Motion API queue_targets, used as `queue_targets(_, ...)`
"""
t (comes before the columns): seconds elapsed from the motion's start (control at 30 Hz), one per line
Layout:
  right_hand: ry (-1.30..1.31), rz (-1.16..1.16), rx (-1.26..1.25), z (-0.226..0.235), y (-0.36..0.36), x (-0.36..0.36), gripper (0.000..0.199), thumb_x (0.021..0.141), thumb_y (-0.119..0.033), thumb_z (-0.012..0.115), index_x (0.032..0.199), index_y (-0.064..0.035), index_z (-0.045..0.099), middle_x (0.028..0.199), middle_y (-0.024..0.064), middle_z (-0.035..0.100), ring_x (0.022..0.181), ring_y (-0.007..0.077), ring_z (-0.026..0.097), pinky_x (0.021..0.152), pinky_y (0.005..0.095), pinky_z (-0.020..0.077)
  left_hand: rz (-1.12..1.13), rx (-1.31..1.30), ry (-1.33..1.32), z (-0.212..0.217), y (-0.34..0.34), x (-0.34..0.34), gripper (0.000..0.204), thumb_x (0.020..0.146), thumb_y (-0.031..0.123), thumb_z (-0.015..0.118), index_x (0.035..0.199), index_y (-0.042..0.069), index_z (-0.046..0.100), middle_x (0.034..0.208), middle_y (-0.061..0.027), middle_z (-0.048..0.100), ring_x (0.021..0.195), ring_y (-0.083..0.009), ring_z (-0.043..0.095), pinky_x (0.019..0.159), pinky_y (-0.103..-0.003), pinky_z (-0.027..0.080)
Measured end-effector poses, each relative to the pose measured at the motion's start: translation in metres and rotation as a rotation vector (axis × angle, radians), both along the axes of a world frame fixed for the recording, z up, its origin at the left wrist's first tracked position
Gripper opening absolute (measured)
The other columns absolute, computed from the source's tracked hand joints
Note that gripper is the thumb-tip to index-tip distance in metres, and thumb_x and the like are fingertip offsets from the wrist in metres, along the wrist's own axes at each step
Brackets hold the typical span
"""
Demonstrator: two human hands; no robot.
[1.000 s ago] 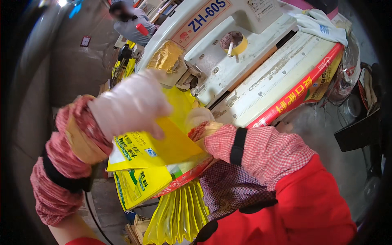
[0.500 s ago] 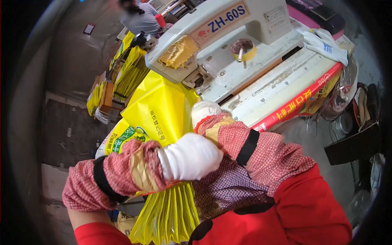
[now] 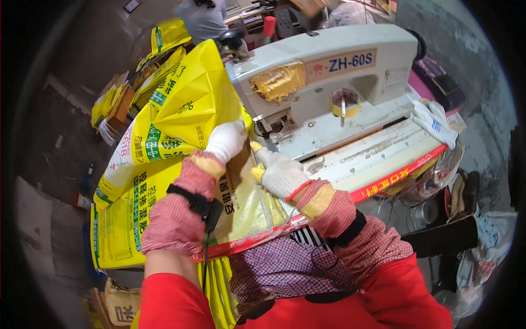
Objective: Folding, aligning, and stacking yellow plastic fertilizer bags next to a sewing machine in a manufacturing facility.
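A yellow printed woven sack [image 3: 189,125] stands bunched up at the left of a pale industrial sewing machine [image 3: 329,60], its edge beside the needle area. My left hand [image 3: 226,141], in a white knit glove, is closed on the sack's near right part. Just to its right, my right hand [image 3: 280,171] wears a pale glove with yellow fingertips. Thumb and forefinger are apart and point toward the sack's edge, below the sewing head. Nothing shows between them. The left fingertips are partly hidden by the glove and the sack.
More flat yellow sacking [image 3: 118,230] covers the table's left side, and folded yellow sacks [image 3: 219,285] hang by my lap. A tape roll [image 3: 344,103] sits on the machine bed, and a white glove [image 3: 434,122] lies farther right. Behind the machine is another person [image 3: 203,22].
My left hand has gone from near my lap up to the sack, closing on it. My right hand has drawn back from the sewing head and opened. The view has turned.
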State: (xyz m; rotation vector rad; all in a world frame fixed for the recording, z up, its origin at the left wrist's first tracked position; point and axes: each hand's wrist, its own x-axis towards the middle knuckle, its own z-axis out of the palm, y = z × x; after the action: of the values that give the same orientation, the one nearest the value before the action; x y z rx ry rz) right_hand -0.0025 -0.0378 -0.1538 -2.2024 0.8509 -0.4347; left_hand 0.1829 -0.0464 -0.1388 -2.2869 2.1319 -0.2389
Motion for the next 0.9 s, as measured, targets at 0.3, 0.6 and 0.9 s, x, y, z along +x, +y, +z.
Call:
queue_targets(0.3,0.484,0.047,-0.148,0.021,0.000,0.069,0.027,0.081,-0.012,0.053,0.107,-0.0066,0.058,0.097,0.0173,0.064,0.090,0.0326,0.063,0.068,0.0410,0.0512,-0.343,0.000,-0.252,0.106,0.212,-0.034,0.010,0.066,0.013,0.061,0.073,0.012,0.054,0.067,-0.0042,0.055,0.064,-0.0235,0.055,0.071,-0.037,0.047)
queue_targets(0.6,-0.227,0.302,-0.599,0.047,0.077,0.070,0.025,0.071,-0.014,0.063,0.094,-0.0065,0.066,0.095,0.0153,0.059,0.092,0.0308,0.057,0.081,0.0368,0.0461,0.017,-0.811,-0.089,0.158,0.288,0.040,0.054,0.068,0.007,0.071,0.118,0.007,0.052,0.126,-0.0162,0.046,0.110,-0.0316,0.050,0.091,-0.038,0.043)
queue_targets(0.9,-1.004,0.103,0.650,0.036,0.051,-0.021,0.035,0.083,-0.003,0.059,0.117,0.0010,0.052,0.105,0.0076,0.061,0.094,0.0159,0.057,0.083,0.0277,0.0450,0.670,-0.081,0.039,0.049,0.291,0.178,0.047,0.080,0.018,0.058,0.125,0.012,0.047,0.099,-0.0198,0.062,0.087,-0.0349,0.060,0.076,-0.042,0.048)
